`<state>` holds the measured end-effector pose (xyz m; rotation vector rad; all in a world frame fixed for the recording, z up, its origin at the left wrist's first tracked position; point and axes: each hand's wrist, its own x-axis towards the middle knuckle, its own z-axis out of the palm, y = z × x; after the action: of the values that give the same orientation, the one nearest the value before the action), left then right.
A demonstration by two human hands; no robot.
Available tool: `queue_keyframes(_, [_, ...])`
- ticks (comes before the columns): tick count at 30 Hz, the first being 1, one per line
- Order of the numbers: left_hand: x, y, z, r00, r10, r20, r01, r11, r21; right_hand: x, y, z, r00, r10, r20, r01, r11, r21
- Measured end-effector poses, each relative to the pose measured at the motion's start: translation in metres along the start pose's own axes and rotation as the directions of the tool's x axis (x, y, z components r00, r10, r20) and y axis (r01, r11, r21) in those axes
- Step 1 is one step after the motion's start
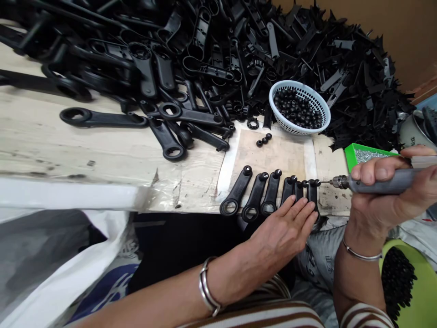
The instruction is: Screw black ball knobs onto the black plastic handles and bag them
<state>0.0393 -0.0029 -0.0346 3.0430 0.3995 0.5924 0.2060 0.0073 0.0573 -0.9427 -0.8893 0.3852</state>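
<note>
My right hand (385, 196) is wrapped around a grey power screwdriver (385, 181), held level. Its thin bit points left and meets the knob end of the rightmost black plastic crank handle (312, 189). My left hand (287, 228) lies flat with fingers stretched over the lower parts of the rightmost handles, pressing on them and partly hiding them. Left of it, more crank handles (240, 189) stand in a row along the table's front edge, ring ends toward me. Each has a small round knob (247, 170) at its far end, some with a shiny metal spot.
A pale blue basket (273, 107) holds many black knobs. Three loose knobs (264, 140) lie before it. A green tray (350, 157) holds small metal screws. Black plastic parts (167, 68) are heaped behind. A yellow-green tub (418, 300) of black pieces stands at lower right.
</note>
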Motion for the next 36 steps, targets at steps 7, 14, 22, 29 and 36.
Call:
queue_keyframes(7, [0.000,0.000,0.000,1.000,-0.014,-0.027,0.014,0.999,-0.034,0.003,0.000,-0.001,0.996,-0.055,0.066,0.057,0.998,-0.020])
queue_keyframes(14, [0.000,-0.001,0.003,0.997,-0.024,-0.070,0.020,0.998,-0.060,0.002,0.004,-0.001,0.996,0.022,0.082,-0.019,0.999,-0.039])
queue_keyframes(22, [0.000,-0.001,0.001,0.998,-0.019,-0.066,0.015,0.998,-0.062,0.003,0.002,-0.001,0.999,-0.005,0.044,0.007,0.999,-0.040])
queue_keyframes(29, [0.000,-0.001,0.003,0.999,-0.020,-0.039,0.017,0.998,-0.058,0.004,0.003,0.004,1.000,0.000,0.012,0.000,1.000,0.005])
queue_keyframes(36, [0.001,0.000,0.003,1.000,-0.020,-0.015,0.019,0.998,-0.055,-0.001,0.010,0.000,0.998,-0.011,0.055,0.011,1.000,0.002])
